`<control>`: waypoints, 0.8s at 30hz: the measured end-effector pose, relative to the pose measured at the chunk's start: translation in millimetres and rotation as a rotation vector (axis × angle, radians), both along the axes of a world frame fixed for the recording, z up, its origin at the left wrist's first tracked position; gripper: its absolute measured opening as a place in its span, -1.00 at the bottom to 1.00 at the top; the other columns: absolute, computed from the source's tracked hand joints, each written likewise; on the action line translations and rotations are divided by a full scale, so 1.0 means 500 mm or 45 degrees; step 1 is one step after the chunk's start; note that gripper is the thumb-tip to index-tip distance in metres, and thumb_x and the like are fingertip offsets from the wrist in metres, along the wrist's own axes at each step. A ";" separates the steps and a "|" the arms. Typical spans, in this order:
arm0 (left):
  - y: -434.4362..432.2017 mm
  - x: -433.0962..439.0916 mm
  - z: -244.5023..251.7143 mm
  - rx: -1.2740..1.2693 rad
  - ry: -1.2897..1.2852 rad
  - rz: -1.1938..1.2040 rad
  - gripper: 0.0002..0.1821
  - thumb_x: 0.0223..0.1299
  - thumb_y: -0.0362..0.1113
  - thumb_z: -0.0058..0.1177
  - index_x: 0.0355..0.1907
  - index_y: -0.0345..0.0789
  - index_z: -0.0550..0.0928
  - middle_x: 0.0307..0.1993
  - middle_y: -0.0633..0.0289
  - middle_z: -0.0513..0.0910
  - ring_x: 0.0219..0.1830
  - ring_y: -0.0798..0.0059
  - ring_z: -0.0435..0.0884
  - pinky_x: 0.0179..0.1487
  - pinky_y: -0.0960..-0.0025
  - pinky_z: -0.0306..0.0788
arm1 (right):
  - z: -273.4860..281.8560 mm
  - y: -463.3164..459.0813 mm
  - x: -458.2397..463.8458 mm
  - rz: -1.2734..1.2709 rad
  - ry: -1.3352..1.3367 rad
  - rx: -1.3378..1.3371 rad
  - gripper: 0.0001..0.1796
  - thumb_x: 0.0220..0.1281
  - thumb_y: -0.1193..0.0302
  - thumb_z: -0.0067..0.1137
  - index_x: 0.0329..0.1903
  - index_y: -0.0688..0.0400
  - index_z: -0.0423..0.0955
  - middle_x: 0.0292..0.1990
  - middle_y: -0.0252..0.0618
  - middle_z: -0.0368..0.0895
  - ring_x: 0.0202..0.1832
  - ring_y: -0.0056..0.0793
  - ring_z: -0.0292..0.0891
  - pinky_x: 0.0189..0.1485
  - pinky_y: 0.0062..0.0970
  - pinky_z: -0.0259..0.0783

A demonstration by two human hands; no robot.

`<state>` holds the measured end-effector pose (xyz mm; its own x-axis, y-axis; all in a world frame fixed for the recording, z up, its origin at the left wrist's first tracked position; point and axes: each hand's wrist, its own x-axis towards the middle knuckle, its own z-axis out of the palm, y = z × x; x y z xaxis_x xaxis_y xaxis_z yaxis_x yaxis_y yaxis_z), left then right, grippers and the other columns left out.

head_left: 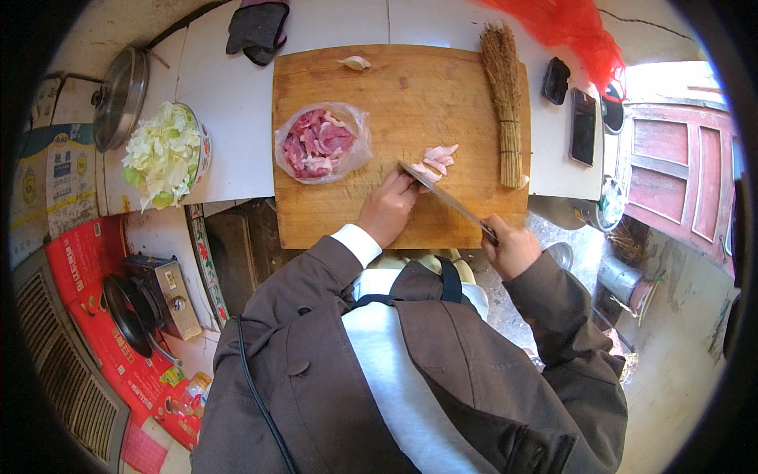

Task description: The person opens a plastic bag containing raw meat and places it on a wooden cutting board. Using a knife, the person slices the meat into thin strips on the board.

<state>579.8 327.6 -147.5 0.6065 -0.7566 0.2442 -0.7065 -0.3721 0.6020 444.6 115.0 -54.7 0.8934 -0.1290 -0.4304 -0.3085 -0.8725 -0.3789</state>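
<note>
My right hand (513, 246) grips the dark handle of a kitchen knife (447, 200), whose blade slants up and left over a wooden cutting board (331, 219). At the blade's far end, my left hand (389, 207) presses with bent fingers on a piece of pale pink meat, mostly hidden by the fingers and blade. Several cut slices of meat (439, 157) lie just right of the blade. Left of them on the board is a clear plastic bag (362, 139) holding pieces of red meat (320, 143). A garlic clove (355, 62) lies near the board's back edge.
A straw brush (509, 118) lies along the board's right side. A phone (583, 127) and a small black case (555, 80) are beyond it. At left stand a bowl (204, 145) of chopped cabbage (163, 154) and a lid (127, 98). A frying pan (127, 317) is lower left.
</note>
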 end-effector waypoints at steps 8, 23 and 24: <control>-0.003 0.003 0.011 -0.003 0.002 -0.012 -0.81 0.05 -0.45 0.03 -0.27 -0.42 0.67 -0.12 0.11 0.60 -0.04 0.19 0.56 -0.03 0.29 0.53 | 0.003 -0.012 -0.014 0.019 0.044 -0.014 -0.78 0.20 0.40 0.14 -0.09 0.14 0.49 -0.53 0.02 0.60 -0.47 0.01 0.62 -0.40 -0.16 0.52; 0.001 -0.001 0.007 0.033 0.065 0.018 -0.78 0.09 -0.44 0.01 -0.20 -0.33 0.68 -0.12 0.17 0.61 0.04 0.19 0.56 -0.07 0.27 0.56 | -0.027 0.008 0.041 -0.018 0.144 0.015 -0.79 0.22 0.34 0.13 -0.13 0.13 0.49 -0.53 0.07 0.60 -0.43 0.08 0.62 -0.37 -0.06 0.52; 0.004 0.000 0.008 0.053 0.077 0.009 -0.78 0.10 -0.44 0.01 -0.20 -0.33 0.68 -0.12 0.17 0.61 0.04 0.20 0.56 -0.07 0.27 0.56 | -0.019 0.001 0.025 -0.032 0.193 -0.006 -0.79 0.22 0.36 0.13 -0.11 0.12 0.51 -0.51 0.05 0.62 -0.43 0.05 0.62 -0.36 -0.09 0.53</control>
<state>580.0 329.5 -143.4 0.6243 -0.7612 0.1756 -0.6669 -0.4021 0.6274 457.3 115.6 -64.0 0.8146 -0.1533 -0.5594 -0.3839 -0.8654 -0.3219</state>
